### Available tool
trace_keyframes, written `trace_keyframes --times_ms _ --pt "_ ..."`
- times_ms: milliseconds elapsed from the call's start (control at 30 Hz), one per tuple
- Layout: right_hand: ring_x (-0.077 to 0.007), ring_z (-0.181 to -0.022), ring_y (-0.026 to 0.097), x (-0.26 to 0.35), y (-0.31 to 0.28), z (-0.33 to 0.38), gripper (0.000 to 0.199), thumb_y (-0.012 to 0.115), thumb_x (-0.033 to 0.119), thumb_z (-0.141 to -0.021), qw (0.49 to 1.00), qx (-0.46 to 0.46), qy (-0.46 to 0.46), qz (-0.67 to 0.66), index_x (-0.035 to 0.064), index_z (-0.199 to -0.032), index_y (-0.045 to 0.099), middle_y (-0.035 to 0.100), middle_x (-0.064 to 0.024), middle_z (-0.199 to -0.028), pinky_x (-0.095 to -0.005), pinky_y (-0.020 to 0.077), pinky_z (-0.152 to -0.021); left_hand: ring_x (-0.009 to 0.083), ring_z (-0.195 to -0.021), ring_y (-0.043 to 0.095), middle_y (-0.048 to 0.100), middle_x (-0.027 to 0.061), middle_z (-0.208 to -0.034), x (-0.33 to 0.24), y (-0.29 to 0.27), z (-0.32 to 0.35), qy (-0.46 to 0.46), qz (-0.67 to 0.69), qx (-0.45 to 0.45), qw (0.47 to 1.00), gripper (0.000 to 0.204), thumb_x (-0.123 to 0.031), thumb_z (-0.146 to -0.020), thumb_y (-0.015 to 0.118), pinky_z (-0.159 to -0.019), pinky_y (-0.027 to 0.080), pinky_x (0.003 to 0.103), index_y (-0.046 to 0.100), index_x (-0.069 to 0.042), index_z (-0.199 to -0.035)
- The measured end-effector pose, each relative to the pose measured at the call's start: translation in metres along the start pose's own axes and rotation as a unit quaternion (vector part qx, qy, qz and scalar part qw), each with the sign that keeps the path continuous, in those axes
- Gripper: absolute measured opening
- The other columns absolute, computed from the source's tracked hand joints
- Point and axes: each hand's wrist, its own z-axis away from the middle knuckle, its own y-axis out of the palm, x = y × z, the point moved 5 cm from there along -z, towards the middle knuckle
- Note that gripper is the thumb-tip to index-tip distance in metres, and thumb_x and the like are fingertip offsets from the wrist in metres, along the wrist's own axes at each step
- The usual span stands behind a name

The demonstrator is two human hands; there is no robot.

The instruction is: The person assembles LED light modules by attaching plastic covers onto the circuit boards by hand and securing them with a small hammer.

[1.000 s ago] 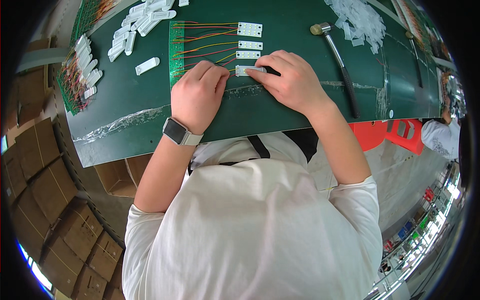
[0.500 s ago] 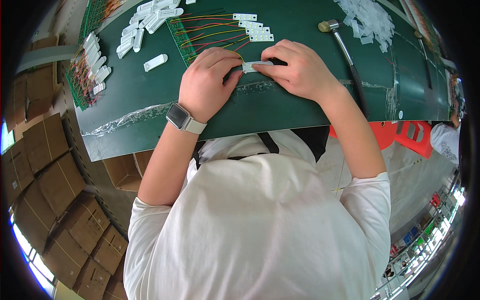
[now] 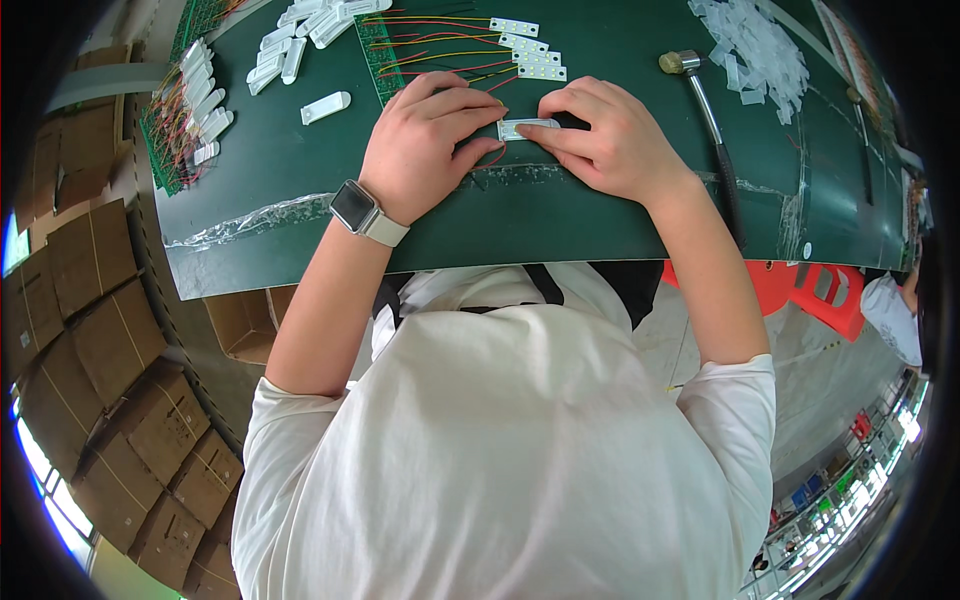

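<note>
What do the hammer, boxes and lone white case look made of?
Hammer: shaft likely metal, from its shine; dull black grip, perhaps rubber. Boxes: likely matte cardboard, given plain brown panels. White case: probably smooth plastic, being evenly coloured and rounded.

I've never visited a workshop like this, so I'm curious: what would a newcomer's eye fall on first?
Probably the two bare hands at the middle of the green table: the right hand touches a small white piece, with the left hand at its left end. Next, perhaps, the hammer lying to their right, and the stacked cardboard boxes at the picture's left side.
</note>
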Motion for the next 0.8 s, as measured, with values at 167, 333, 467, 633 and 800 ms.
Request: trace_keyframes --times_ms 167,333,467,633,800 --pt "-0.0193 -0.091 0.062 0.000 0.000 0.000 0.028 0.079 0.012 -0.080 1.000 -0.005 0.002 -0.006 0.0205 -0.107 0.080 0.064 0.0027 -0.102 -0.0354 0.0546 -0.079 0.0255 -0.113 0.062 0.074 -0.0005 -0.118 -0.002 0.002 0.001 -0.011 -0.004 0.005 1.000 0.038 -0.018 -0.075 0.087 -0.101 0.052 0.040 0.080 -0.012 -0.112" --pt "-0.0194 -0.090 0.061 0.000 -0.002 -0.001 0.027 0.079 0.011 -0.080 1.000 -0.006 0.006 -0.015 0.0201 -0.106 0.081 0.064 0.0025 -0.101 -0.0355 0.0542 -0.078 0.0235 -0.113 0.061 0.073 -0.0046 -0.118 -0.006 0.003 0.003 -0.041 -0.014 0.005 0.999 0.039 -0.023 -0.074 0.088 -0.100 0.051 0.040 0.080 -0.013 -0.111" --pt "-0.0195 -0.090 0.061 0.000 -0.003 -0.001 0.028 0.080 0.011 -0.080 1.000 -0.010 0.004 -0.014 0.0195 -0.107 0.080 0.064 0.0024 -0.101 -0.0354 0.0543 -0.078 0.0224 -0.116 0.060 0.072 -0.0082 -0.117 -0.006 0.008 0.003 -0.071 -0.032 -0.013 0.997 0.038 -0.028 -0.073 0.089 -0.101 0.048 0.040 0.082 -0.017 -0.109" --pt "-0.0194 -0.090 0.062 0.001 -0.003 -0.002 0.028 0.080 0.012 -0.081 1.000 -0.013 -0.001 -0.012 0.0195 -0.107 0.080 0.064 0.0025 -0.102 -0.0354 0.0544 -0.078 0.0208 -0.119 0.059 0.071 -0.0099 -0.119 -0.007 0.006 0.004 -0.092 -0.044 -0.004 0.995 0.038 -0.033 -0.073 0.089 -0.105 0.042 0.040 0.082 -0.023 -0.110" --pt "-0.0199 -0.093 0.062 0.001 -0.003 -0.002 0.029 0.080 0.012 -0.081 1.000 -0.007 0.004 -0.014 0.0200 -0.108 0.080 0.065 0.0023 -0.102 -0.0359 0.0544 -0.079 0.0200 -0.124 0.056 0.067 -0.0121 -0.123 -0.010 0.004 0.011 -0.094 -0.094 -0.020 0.991 0.047 -0.045 -0.069 0.089 -0.110 0.035 0.046 0.082 -0.031 -0.113"
